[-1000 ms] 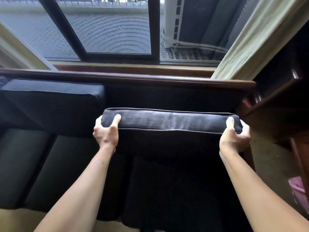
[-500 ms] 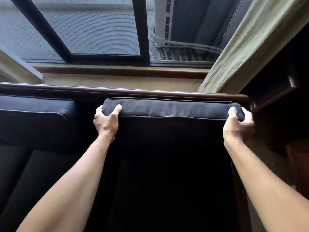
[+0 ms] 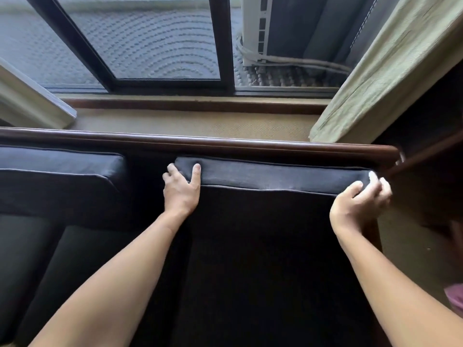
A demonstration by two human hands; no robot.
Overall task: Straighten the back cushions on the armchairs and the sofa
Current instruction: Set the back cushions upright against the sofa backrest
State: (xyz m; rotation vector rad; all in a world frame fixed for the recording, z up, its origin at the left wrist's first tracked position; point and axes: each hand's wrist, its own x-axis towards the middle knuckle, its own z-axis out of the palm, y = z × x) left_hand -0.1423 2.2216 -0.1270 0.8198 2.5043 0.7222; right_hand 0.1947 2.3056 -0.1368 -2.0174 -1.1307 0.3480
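A dark navy back cushion (image 3: pixel 280 176) with pale piping stands upright at the right end of the sofa, its top just under the dark wooden back rail (image 3: pixel 225 144). My left hand (image 3: pixel 181 189) holds its top left corner, thumb on the top face. My right hand (image 3: pixel 360 201) grips the top right corner, fingers curled round the end. A second back cushion (image 3: pixel 57 169) of the same fabric stands to the left, with a gap between the two. Dark seat cushions (image 3: pixel 82 249) lie below.
Behind the sofa is a window (image 3: pixel 150 41) with dark frames and a wooden sill. A pale green curtain (image 3: pixel 375 71) hangs at the right, another curtain (image 3: pixel 27 101) at the left. Dark wooden furniture (image 3: pixel 431 176) stands close to the sofa's right end. Something pink (image 3: pixel 454 296) lies at the right edge.
The cushion has gone from lifted and away from the backrest to upright against it under the rail. Both hands went back with it, still on its top corners.
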